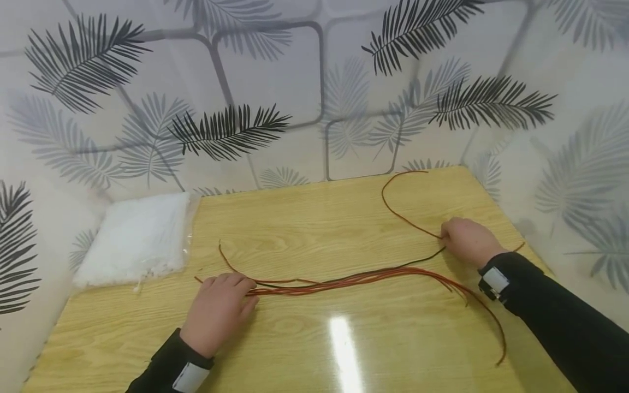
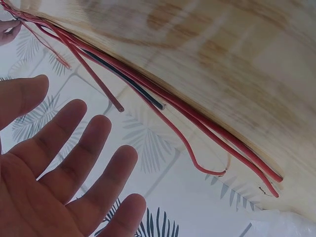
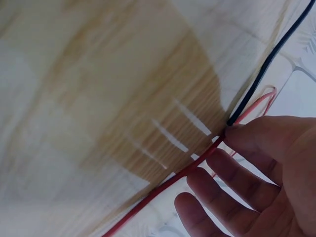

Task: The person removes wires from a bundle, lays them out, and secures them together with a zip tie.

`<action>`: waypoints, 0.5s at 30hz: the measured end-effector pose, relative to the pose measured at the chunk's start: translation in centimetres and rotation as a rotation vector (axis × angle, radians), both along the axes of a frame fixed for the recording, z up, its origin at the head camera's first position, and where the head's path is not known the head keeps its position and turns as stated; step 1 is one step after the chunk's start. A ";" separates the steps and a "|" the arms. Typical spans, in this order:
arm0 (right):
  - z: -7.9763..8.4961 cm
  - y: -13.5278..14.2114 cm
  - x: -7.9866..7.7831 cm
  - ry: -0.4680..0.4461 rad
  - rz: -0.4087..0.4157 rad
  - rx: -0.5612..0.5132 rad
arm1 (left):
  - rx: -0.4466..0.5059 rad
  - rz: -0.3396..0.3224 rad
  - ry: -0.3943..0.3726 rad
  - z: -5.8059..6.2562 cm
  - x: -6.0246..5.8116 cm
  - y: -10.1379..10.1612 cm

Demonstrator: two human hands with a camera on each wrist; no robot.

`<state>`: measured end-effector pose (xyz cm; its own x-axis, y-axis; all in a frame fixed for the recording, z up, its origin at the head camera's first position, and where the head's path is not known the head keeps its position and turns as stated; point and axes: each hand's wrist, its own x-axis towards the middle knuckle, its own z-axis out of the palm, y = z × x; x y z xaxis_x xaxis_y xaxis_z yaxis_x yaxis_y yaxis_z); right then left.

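Note:
A bundle of red wires [image 1: 344, 282] lies lengthwise across the wooden table, with a black wire [image 1: 373, 271] running along it. At the left end, my left hand [image 1: 221, 305] is over the bundle; in the left wrist view its fingers [image 2: 94, 143] are spread, apart from the wires. Cut ends of red wires [image 2: 197, 118] and the black wire [image 2: 128, 79] show there. My right hand [image 1: 469, 240] pinches the black wire's end together with a separate red wire [image 1: 410, 222]. In the right wrist view the thumb covers the pinch point; this red wire [image 3: 163, 185] passes along the fingertips.
A clear bag of white, thin pieces [image 1: 137, 237] lies at the table's back left corner. Behind the wooden table [image 1: 295, 349] hangs a leaf-patterned covering [image 1: 275, 71]. The separate red wire curves toward the back edge; one bundle wire bends toward the front right.

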<state>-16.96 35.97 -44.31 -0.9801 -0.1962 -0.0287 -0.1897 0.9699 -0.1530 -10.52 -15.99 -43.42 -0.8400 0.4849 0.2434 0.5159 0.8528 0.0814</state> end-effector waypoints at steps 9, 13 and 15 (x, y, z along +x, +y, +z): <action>-0.1 0.8 -0.8 -0.027 -0.069 -0.063 | 0.000 0.013 -0.017 -0.1 0.2 0.1; 0.3 0.7 -0.5 -0.003 -0.102 -0.124 | 0.008 0.011 -0.013 0.1 0.2 0.1; 0.4 0.3 -0.3 0.041 -0.090 -0.130 | 0.008 0.006 -0.010 0.2 0.2 0.2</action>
<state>-17.22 36.27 -43.89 -0.9937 -0.1073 0.0317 -0.1119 0.9557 -0.2721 -10.29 -15.82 -43.19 -0.8451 0.4781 0.2391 0.5101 0.8551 0.0929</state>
